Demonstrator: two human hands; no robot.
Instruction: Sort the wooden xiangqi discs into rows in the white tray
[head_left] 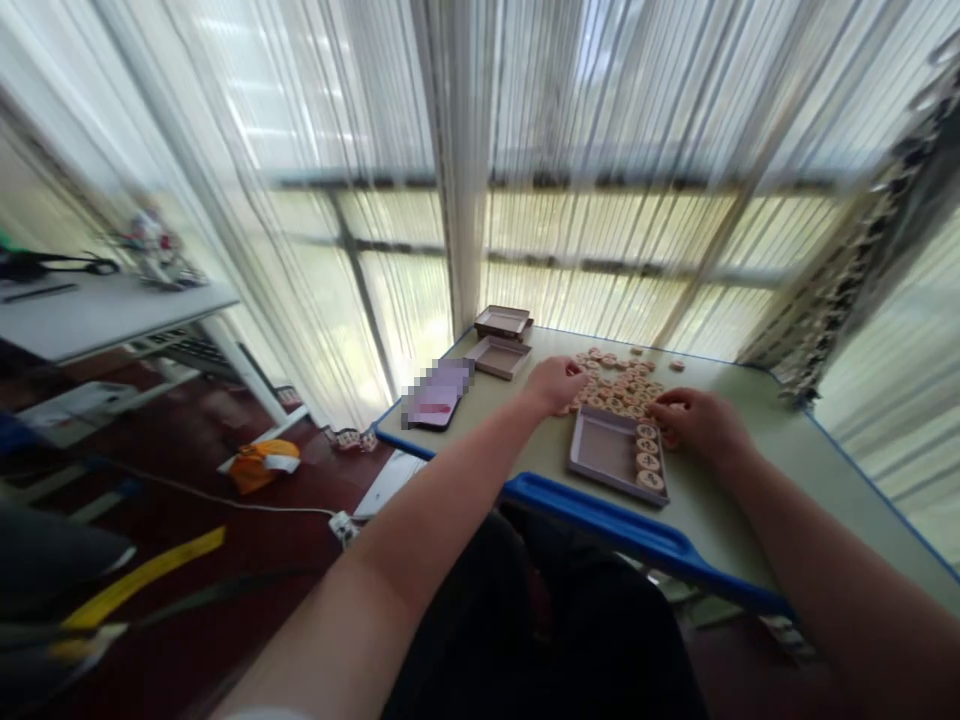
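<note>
Round wooden xiangqi pieces (pixel 616 388) lie in a loose pile on the pale table. In front of them is a shallow open box (pixel 609 447), with a column of several pieces (pixel 648 462) along its right side. My right hand (pixel 701 422) is at the box's far right corner, thumb and fingers closed around a piece that is mostly hidden. At the pile's left edge my left hand (pixel 556 384) has its fingers curled together; whatever is in them is too small to make out.
A phone (pixel 442 393) lies at the table's left. Behind it are an open tray (pixel 501 357) and stacked boxes (pixel 502 320). A blue ledge (pixel 600 512) runs along the near edge. Curtains hang behind; a white side table (pixel 112 315) stands at left.
</note>
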